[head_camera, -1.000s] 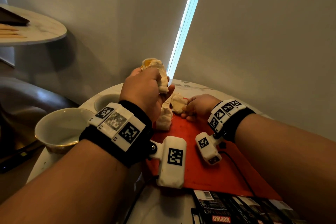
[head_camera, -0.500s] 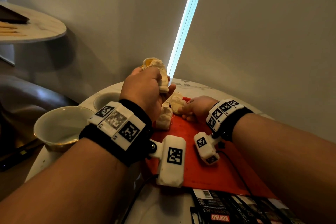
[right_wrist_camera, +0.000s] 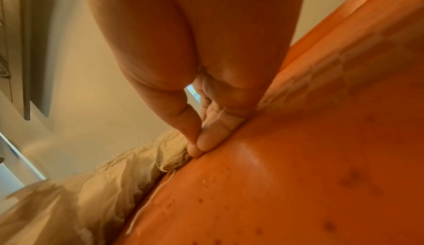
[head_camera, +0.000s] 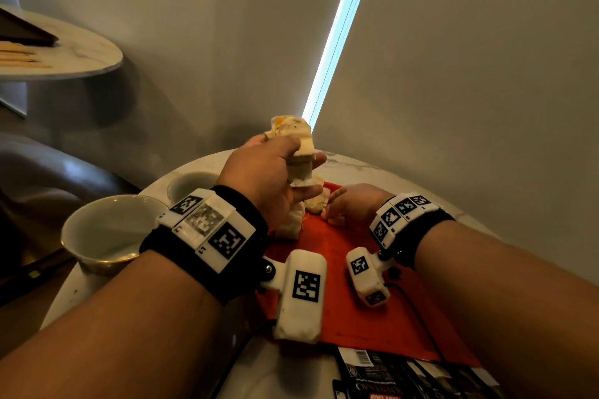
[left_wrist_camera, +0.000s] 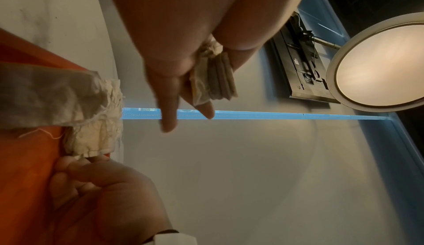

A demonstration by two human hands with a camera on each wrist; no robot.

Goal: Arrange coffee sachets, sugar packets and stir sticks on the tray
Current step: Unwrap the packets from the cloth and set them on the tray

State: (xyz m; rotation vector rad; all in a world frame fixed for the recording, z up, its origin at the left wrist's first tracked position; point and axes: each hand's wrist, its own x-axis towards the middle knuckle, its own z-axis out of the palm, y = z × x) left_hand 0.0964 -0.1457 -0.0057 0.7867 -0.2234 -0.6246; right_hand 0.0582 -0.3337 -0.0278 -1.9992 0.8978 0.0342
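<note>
The left hand (head_camera: 265,178) is curled around a stack of cream packets (head_camera: 299,152), raised above the red tray (head_camera: 350,311). To its right, the right hand (head_camera: 351,207) rests on the tray, thumb and fingertips (right_wrist_camera: 201,143) pinching the edge of a crumpled cream packet (head_camera: 316,202) lying at the tray's far end. Compared with a second ago, the left hand sits slightly higher. Two white cups (head_camera: 107,233) stand left on the round marble table (head_camera: 356,160); black coffee sachets (head_camera: 398,379) lie at the near edge. Pale blinds behind.
</note>
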